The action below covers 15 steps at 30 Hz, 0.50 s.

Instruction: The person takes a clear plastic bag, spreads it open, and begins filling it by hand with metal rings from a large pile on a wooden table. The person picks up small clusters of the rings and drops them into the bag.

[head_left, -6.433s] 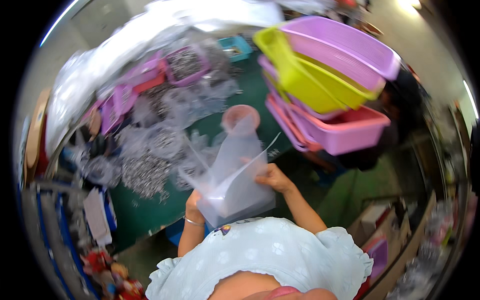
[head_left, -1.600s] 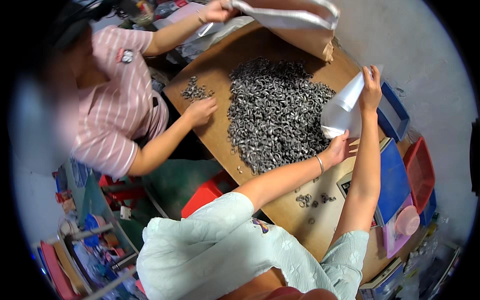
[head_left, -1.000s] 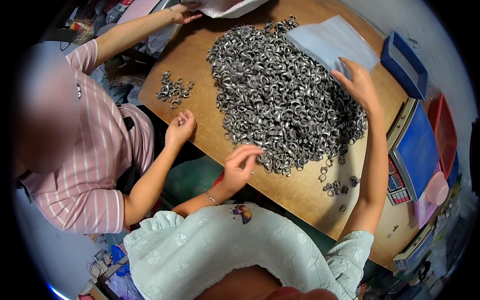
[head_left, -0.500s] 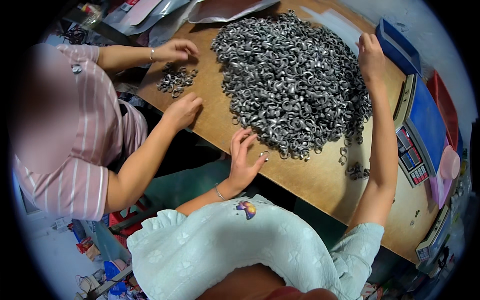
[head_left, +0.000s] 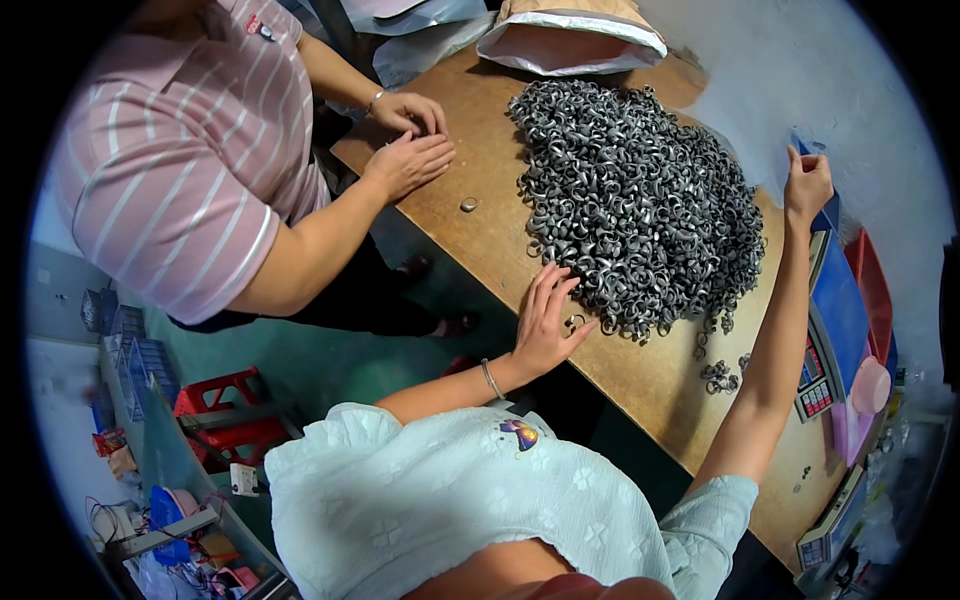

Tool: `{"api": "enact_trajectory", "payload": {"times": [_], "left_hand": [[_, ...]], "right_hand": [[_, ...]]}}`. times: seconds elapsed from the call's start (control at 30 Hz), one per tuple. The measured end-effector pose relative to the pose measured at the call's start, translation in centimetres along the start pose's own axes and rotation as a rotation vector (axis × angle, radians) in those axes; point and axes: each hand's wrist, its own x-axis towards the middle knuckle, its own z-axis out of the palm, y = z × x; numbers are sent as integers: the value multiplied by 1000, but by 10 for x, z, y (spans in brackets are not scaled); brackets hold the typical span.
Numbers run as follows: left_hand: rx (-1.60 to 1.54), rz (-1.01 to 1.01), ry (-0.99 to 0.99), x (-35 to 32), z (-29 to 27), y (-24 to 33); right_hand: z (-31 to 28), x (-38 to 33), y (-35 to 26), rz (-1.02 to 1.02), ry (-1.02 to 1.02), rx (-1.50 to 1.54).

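Observation:
A big heap of dark metal rings (head_left: pixel 640 210) covers much of the wooden table (head_left: pixel 625 370). My left hand (head_left: pixel 545 328) rests at the heap's near left edge, fingers spread. One loose ring (head_left: pixel 575 322) lies between its thumb and fingers, not gripped. Reaching past the heap's far right side, my right hand (head_left: pixel 808 188) is closed in a pinch beside the blue tray (head_left: pixel 830 212). Whatever its fingertips hold is too small to make out. A few rings (head_left: pixel 718 377) form a small cluster near my right forearm.
At the left, a co-worker's hands (head_left: pixel 412 160) are close together on the table. A single ring (head_left: pixel 469 204) lies nearby. An open lined sack (head_left: pixel 570 45) sits at the back. Along the right stand a counting scale (head_left: pixel 815 385), a red tray (head_left: pixel 870 290) and a pink cup (head_left: pixel 870 385).
The whole view has shifted. My right hand has reached farther out by the blue tray, while my left stays at the heap's edge. The co-worker's hands have come together over their small ring pile.

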Motion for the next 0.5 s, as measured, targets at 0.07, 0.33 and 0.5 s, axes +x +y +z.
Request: {"api": "enact_trajectory", "payload": {"times": [0.07,0.33,0.5], "left_hand": [[0,17,3,0,1,0],[4,35,5,-4,1,0],[3,59,28,-5,2,-3]], "right_hand": [[-1,1,2,-56,-72,-82],[-71,-24,-3,-118,129,124],[-24,-71,10,-232,-194,180]]}}
